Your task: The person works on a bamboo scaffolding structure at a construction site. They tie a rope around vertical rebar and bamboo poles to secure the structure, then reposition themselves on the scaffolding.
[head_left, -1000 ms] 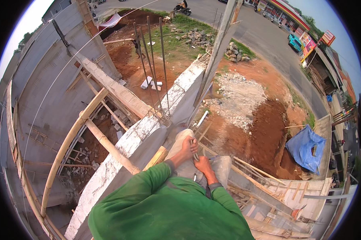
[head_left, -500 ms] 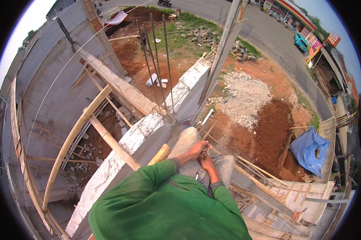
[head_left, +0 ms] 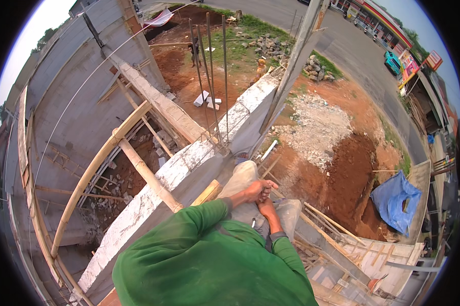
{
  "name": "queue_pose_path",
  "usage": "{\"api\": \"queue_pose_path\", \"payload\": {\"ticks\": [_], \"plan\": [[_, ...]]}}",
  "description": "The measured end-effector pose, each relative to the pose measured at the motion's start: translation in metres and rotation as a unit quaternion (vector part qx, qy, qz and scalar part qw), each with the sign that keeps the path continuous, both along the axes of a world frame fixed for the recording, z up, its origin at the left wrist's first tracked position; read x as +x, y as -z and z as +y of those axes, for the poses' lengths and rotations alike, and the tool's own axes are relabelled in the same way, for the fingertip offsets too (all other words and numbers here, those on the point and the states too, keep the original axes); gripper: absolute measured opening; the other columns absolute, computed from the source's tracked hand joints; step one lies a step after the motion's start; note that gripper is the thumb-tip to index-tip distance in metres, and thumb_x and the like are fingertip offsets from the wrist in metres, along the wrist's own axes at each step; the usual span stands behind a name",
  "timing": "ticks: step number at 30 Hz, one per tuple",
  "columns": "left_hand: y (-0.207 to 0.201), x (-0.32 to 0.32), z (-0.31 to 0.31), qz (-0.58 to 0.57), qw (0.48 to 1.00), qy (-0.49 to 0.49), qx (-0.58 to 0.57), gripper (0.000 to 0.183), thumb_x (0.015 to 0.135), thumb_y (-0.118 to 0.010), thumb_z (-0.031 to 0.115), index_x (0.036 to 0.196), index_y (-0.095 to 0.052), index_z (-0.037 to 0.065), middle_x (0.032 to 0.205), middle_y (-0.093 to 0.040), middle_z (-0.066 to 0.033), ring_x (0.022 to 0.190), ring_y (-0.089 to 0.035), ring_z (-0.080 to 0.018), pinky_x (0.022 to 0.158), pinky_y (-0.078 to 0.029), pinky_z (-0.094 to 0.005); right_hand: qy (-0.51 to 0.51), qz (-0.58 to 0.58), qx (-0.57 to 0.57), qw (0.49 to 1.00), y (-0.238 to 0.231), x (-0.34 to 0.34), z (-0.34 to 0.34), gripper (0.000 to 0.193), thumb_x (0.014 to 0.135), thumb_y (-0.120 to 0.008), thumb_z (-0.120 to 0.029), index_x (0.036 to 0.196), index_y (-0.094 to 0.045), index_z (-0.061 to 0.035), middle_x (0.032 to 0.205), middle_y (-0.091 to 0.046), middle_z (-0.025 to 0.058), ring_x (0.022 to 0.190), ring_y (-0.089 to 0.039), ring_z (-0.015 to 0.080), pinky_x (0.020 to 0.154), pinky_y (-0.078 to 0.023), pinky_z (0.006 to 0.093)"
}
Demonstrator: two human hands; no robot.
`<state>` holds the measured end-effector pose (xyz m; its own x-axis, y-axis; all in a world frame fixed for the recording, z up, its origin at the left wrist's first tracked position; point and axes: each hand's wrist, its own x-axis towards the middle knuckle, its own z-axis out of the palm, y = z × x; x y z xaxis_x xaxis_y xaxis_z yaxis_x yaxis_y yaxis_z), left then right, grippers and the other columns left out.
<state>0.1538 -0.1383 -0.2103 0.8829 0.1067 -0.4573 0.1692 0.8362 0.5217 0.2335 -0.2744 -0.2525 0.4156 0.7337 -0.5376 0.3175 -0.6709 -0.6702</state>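
Head view: left hand (head_left: 255, 190) and right hand (head_left: 266, 206) met at 6 o'clock over the trousers (head_left: 240, 179), fingers curled together (anything held: cannot tell). White block wall (head_left: 189, 160) ran toward 12, rebar (head_left: 209, 76) upright; bamboo pole (head_left: 148, 176) at 9.

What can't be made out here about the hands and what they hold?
- Head view: left hand and right hand are pressed together, so whatever is between them is too small and covered by the fingers.
- Whether either hand grips anything: cannot tell.
- The legs and footing below are hidden by the green shirt and light trousers.
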Motion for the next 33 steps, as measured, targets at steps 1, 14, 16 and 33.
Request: {"api": "queue_pose_path", "payload": {"ticks": [1,14,16,33], "plan": [[0.001,0.001,-0.002,-0.002,1.0,0.001,0.009,0.03,0.109,-0.049,0.026,0.118,-0.066,0.004,0.075,-0.042,0.0041,0.066,-0.038,-0.0114,0.062,-0.038,-0.0315,0.003,0.0,-0.004,1.0,0.002,0.0,0.0,0.047,0.1,-0.067,-0.037,0.12,-0.069,0.0054,0.119,-0.073,0.0318,0.122,-0.068,0.045,0.099,-0.053,0.0477],[0.006,0.002,-0.012,-0.05,0.899,0.085,0.426,0.043,0.106,-0.062,0.048,0.114,-0.083,0.01,0.112,-0.077,-0.0131,0.106,-0.07,-0.0257,0.099,-0.052,-0.038,0.023,0.003,0.128,0.992,0.041,0.008,-0.005,0.051,0.099,-0.062,-0.031,0.138,-0.058,0.003,0.136,-0.066,0.0302,0.131,-0.061,0.0436,0.107,-0.048,0.0475],[0.006,0.001,-0.013,-0.03,0.892,0.124,0.434,0.044,0.104,-0.063,0.048,0.115,-0.081,0.01,0.11,-0.078,-0.0157,0.107,-0.072,-0.03,0.099,-0.053,-0.0408,0.008,-0.088,0.189,0.978,0.045,0.007,-0.005,0.035,0.098,-0.065,-0.023,0.124,-0.069,0.0006,0.125,-0.073,0.0251,0.124,-0.067,0.0369,0.102,-0.051,0.0451],[0.056,0.01,-0.029,0.098,0.748,0.199,0.625,0.058,0.106,-0.046,0.056,0.111,-0.075,0.006,0.107,-0.074,-0.0286,0.105,-0.069,-0.0523,0.094,-0.053,-0.0588,-0.059,-0.032,0.152,0.986,0.053,0.015,-0.011,0.032,0.097,-0.066,-0.019,0.122,-0.069,0.0011,0.123,-0.074,0.0252,0.12,-0.069,0.0362,0.098,-0.053,0.045]]}}
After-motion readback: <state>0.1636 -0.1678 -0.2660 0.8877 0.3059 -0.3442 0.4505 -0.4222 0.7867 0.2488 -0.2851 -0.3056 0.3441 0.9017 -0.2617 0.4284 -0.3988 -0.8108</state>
